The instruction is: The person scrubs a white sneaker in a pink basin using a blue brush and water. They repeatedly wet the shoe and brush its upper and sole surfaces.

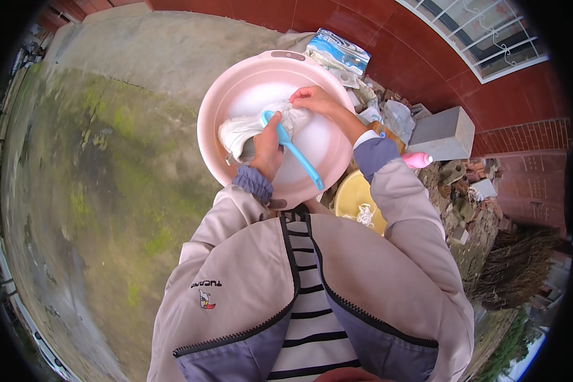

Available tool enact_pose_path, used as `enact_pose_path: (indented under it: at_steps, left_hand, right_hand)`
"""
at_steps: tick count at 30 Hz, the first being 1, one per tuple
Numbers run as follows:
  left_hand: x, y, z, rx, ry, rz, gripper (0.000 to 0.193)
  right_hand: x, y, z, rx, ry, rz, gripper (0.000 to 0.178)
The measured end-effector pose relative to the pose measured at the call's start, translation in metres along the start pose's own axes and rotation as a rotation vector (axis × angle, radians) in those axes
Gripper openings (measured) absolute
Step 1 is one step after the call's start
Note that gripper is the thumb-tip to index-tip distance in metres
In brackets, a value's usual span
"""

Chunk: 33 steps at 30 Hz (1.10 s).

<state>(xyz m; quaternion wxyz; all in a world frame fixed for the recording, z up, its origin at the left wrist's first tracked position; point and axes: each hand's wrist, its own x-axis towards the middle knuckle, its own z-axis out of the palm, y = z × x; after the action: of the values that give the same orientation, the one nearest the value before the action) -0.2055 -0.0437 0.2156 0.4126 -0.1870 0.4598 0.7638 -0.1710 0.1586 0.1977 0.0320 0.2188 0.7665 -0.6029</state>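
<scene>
Beige jacket [235, 261], unzipped. Pink basin [211, 121]: white fabric article [235, 132] within its rim, reaching toward the left edge. Left hand [267, 151]: grasping blue long-handled tool [300, 159]. Right hand [320, 102]: fingertips pinching article's right end. Yellow basin [346, 194]: beside near-right rim.

Free rm L of pink basin [209, 127], R side blocked w/ yellow tub [347, 196] (rubble [453, 175] too)
</scene>
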Motion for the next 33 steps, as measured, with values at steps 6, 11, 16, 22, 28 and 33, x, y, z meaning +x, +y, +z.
enact_pose_path:
  at_steps: [6, 11, 16, 22, 28, 33]
  left_hand:
    - [-0.005, 0.002, 0.004, -0.016, -0.011, -0.004, 0.039]
    - [-0.001, 0.0, 0.001, -0.028, -0.023, 0.003, 0.038]
    - [-0.003, 0.001, 0.002, -0.018, -0.025, 0.0, 0.039]
    - [-0.005, 0.0, 0.003, -0.001, 0.005, 0.012, 0.038]
    - [-0.003, 0.001, 0.003, -0.004, 0.014, 0.01, 0.038]
    - [-0.001, 0.001, 0.001, 0.005, -0.015, -0.007, 0.041]
  right_hand:
    - [0.004, 0.004, 0.0, -0.031, -0.006, 0.001, 0.02]
    - [0.004, 0.002, 0.0, -0.04, -0.03, -0.012, 0.021]
    - [0.005, 0.002, -0.005, -0.034, -0.048, -0.01, 0.02]
    - [0.005, -0.001, -0.004, -0.077, -0.072, -0.021, 0.019]
    - [0.009, 0.002, -0.006, -0.073, -0.087, -0.042, 0.018]
    - [0.009, 0.0, -0.005, -0.134, -0.091, -0.036, 0.017]
